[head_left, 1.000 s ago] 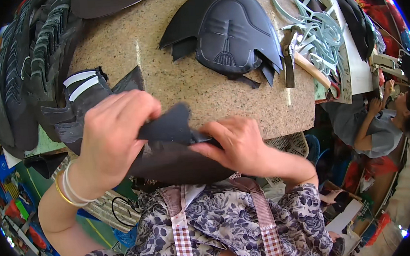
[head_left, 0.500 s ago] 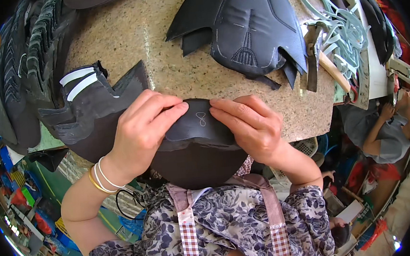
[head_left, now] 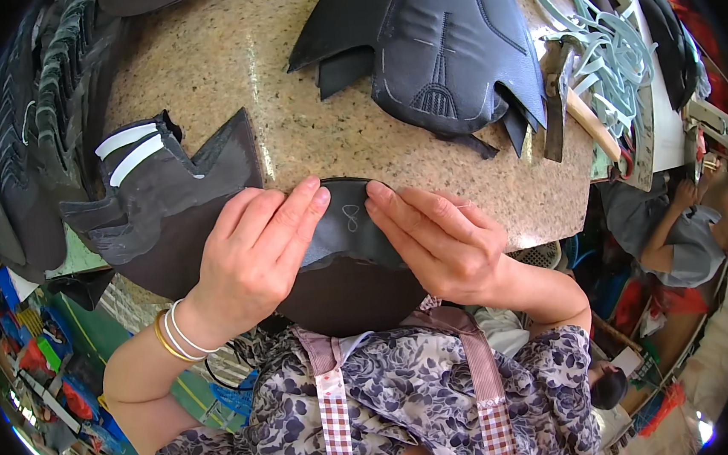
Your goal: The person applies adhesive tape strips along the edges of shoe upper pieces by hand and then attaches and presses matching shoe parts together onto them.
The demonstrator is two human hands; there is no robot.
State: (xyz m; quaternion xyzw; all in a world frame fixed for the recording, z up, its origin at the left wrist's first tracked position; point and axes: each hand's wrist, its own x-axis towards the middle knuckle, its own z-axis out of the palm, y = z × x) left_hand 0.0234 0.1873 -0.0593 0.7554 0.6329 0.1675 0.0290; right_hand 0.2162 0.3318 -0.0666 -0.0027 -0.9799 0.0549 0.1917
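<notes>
Between my hands is a black leather shoe upper piece [head_left: 344, 239] with a pale chalk mark, its far edge curved along the table's near side. Its dark brown underside or backing [head_left: 348, 297] hangs toward my lap. My left hand [head_left: 251, 258] pinches the far edge left of the mark, fingers bunched together. On the other side of the mark, my right hand [head_left: 451, 242] grips the same edge, its thumb hidden below. Beside my left hand lies another dark upper piece [head_left: 174, 200] with two white strips on it.
A stitched black shoe upper [head_left: 444, 50] lies on the speckled stone table [head_left: 306, 138]. At its right are a hammer with a wooden handle [head_left: 593, 124] and a tangle of pale strips [head_left: 616, 62]. Layered black pieces [head_left: 62, 89] fill the left. Another person [head_left: 672, 229] sits at far right.
The fingers of my left hand have straightened and slid slightly along the edge. My right fingers have also shifted a little left. The piece stays in both hands.
</notes>
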